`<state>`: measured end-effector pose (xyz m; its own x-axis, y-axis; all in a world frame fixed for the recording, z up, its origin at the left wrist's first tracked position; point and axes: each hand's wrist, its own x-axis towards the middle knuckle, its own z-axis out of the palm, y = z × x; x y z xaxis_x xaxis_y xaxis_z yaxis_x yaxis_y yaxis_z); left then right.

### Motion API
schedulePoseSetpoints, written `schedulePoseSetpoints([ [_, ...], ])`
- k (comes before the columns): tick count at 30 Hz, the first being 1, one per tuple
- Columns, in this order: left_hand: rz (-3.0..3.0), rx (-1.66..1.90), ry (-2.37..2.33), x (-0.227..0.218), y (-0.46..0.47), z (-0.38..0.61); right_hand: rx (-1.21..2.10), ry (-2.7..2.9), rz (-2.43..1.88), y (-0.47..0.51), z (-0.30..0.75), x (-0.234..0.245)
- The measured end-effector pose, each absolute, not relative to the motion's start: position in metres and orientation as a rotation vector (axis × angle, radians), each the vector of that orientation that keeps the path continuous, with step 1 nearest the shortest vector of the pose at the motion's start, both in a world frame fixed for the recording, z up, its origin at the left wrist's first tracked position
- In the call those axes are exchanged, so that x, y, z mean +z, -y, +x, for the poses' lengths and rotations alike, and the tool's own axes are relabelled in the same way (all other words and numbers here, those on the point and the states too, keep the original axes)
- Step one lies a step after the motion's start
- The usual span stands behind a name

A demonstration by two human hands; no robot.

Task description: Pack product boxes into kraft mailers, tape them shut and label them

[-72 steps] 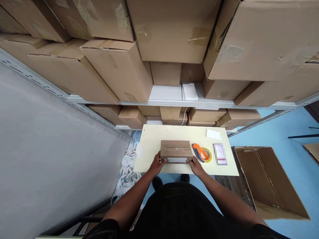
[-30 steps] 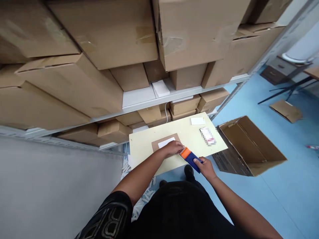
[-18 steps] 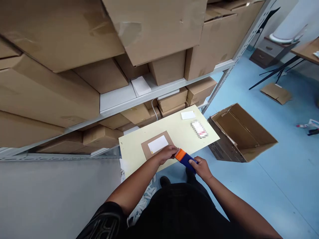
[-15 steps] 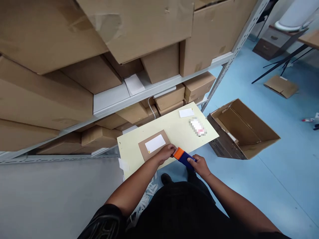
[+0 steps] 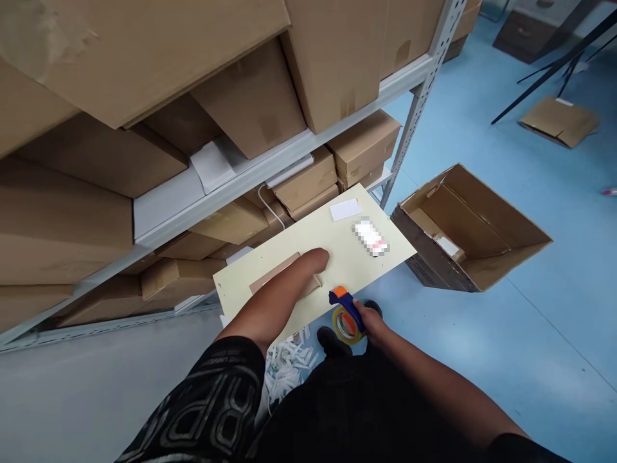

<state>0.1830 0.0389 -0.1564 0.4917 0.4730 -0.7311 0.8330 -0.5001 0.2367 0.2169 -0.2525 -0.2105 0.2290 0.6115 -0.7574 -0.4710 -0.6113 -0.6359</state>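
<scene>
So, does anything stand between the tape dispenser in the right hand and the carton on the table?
Nothing visible stands between the tape dispenser and the nearest visible part of the carton, but the left forearm hides its middle.

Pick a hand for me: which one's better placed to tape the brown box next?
Probably the right hand: it holds the tape dispenser at the near edge of the table. The left hand is by the brown box, so it may suit steadying; its grip is hidden.
</scene>
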Motion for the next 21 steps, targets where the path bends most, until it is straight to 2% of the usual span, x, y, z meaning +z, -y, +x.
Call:
schedulePoseSetpoints([
  [4,2.219,-1.068,-1.029,-0.177,-0.037,0.191,1.817,-0.353,-1.334,0.236,0.207,-0.210],
  [8,2.300,-1.248,-0.972,-0.179,-0.037,0.186,1.916,-0.490,-1.109,0.227,0.201,-0.210],
  [11,2.412,-1.232,-0.937,-0.172,-0.035,0.179,1.929,-0.531,-0.997,0.227,0.198,-0.213],
  [15,2.612,-1.001,-0.910,-0.150,-0.037,0.161,1.942,-0.542,-0.995,0.231,0.190,-0.217],
  [21,2.734,-0.244,-1.278,-0.111,-0.051,0.072,1.953,-0.542,-0.940,0.237,0.169,-0.221],
])
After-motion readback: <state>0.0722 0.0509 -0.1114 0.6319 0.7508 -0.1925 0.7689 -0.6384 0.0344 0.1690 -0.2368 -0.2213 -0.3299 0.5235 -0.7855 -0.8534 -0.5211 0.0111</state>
